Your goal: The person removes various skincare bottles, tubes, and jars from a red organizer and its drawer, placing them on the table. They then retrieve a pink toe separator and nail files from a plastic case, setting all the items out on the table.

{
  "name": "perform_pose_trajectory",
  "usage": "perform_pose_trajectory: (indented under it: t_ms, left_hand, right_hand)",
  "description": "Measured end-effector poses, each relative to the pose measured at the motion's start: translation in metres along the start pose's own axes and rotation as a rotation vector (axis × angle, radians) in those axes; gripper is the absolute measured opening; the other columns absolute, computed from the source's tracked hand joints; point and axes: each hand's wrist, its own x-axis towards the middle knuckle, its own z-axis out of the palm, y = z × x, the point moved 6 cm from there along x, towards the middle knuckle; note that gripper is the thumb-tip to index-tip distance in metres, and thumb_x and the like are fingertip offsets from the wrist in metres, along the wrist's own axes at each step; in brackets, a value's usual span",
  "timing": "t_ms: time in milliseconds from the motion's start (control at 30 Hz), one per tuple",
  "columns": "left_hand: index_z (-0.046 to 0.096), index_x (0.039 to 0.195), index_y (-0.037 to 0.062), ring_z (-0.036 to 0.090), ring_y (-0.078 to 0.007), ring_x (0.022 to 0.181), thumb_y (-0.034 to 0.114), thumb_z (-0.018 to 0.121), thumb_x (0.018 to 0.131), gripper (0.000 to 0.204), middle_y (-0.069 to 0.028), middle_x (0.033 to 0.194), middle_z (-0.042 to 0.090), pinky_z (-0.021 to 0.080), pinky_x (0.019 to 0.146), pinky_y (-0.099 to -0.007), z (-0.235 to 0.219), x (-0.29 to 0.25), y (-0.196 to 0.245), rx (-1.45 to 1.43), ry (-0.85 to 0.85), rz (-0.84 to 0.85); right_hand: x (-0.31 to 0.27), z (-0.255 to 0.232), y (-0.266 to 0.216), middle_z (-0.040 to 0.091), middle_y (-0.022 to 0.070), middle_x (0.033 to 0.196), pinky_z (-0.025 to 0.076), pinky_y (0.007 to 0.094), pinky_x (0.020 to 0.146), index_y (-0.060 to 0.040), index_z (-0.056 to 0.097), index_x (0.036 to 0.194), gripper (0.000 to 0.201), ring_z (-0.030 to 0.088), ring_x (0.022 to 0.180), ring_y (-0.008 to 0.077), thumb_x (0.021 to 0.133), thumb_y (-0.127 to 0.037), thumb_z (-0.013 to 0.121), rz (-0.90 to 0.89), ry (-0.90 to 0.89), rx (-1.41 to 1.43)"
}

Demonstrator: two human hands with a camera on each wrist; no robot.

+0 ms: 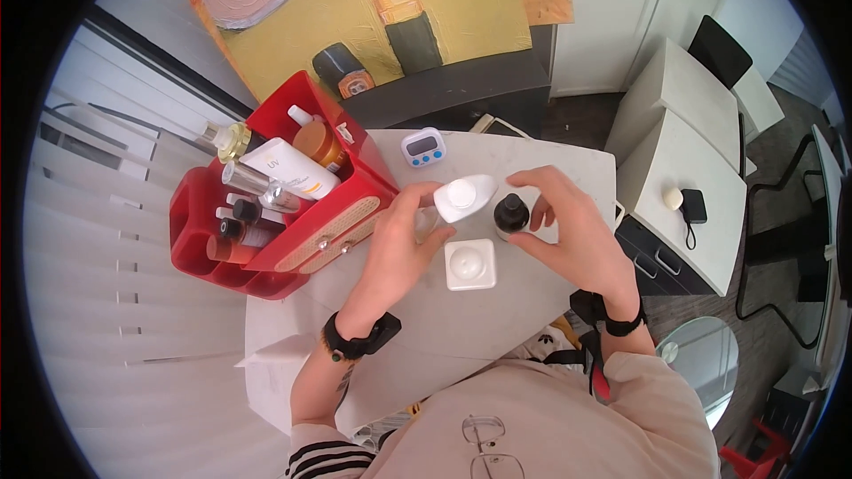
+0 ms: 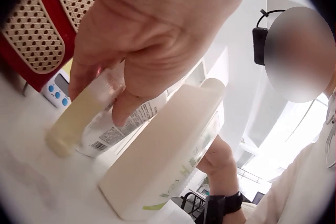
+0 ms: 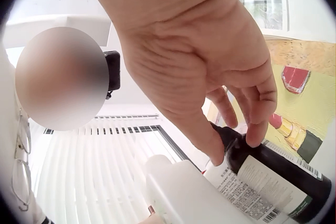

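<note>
Fingers (image 3: 256,133) of right hand (image 1: 579,238) on black bottle (image 3: 281,178)

A pale beige top (image 1: 568,426), its left sleeve (image 1: 330,459) striped black and white; thin-rimmed glasses (image 1: 485,429) at the chest; black wrist straps (image 1: 341,341) bearing black boxes (image 1: 382,333).

Bright, cool daylight with washed-out whites at the windows; fisheye views bend toward dark corners, wrist views softer.

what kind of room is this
Probably a bedroom or dressing corner, judging by the red organizer full of cosmetic bottles and tubes, the makeup-themed painting and the white bottles on the tabletop.
</note>
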Motion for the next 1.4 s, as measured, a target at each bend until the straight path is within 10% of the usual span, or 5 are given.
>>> perform_pose_trajectory:
  t_ms: [400, 800, 1233, 1400]
  left_hand:
    - [0.055, 0.132, 0.0037, 0.064, -0.0329, 0.114, -0.002, 0.077, 0.079, 0.058, -0.0168, 0.118, 0.068, 0.053, 0.089, -0.0422, -0.006, -0.015, -0.01, -0.073, -0.087, -0.133]
    - [0.058, 0.124, 0.0012, 0.067, -0.0421, 0.1, 0.004, 0.077, 0.079, 0.049, -0.0235, 0.106, 0.068, 0.054, 0.086, -0.0461, 0.004, -0.026, -0.024, 0.014, 0.152, -0.118]
    - [0.04, 0.142, 0.0011, 0.061, -0.0405, 0.12, 0.006, 0.081, 0.08, 0.074, -0.0252, 0.129, 0.059, 0.051, 0.098, -0.0474, -0.029, -0.074, 0.004, 0.104, 0.217, -0.098]
    - [0.048, 0.135, -0.0027, 0.062, -0.031, 0.117, 0.01, 0.056, 0.096, 0.042, -0.0206, 0.127, 0.062, 0.049, 0.099, -0.0409, -0.064, -0.116, 0.013, -0.514, 0.069, -0.272]
  right_hand:
    - [-0.03, 0.027, -0.053, 0.06, 0.0125, 0.128, 0.053, 0.0318, 0.068, -0.007, 0.062, 0.13, 0.061, 0.061, 0.078, 0.0213, 0.073, -0.008, 0.086, -0.294, -0.15, -0.02]
    - [-0.028, 0.051, -0.05, 0.059, 0.0176, 0.12, 0.058, 0.0431, 0.071, -0.0043, 0.053, 0.134, 0.055, 0.069, 0.087, 0.039, 0.083, -0.004, 0.076, -0.248, -0.081, -0.143]
    - [-0.012, 0.062, -0.049, 0.058, 0.0157, 0.126, 0.053, 0.0344, 0.061, -0.0039, 0.053, 0.136, 0.058, 0.063, 0.073, 0.0231, 0.083, -0.001, 0.078, -0.132, 0.052, -0.17]
    - [-0.021, 0.039, -0.086, 0.056, 0.0159, 0.131, 0.046, 0.0271, 0.059, -0.0036, 0.055, 0.137, 0.057, 0.06, 0.073, 0.0173, 0.083, 0.003, 0.073, -0.215, 0.15, -0.252]
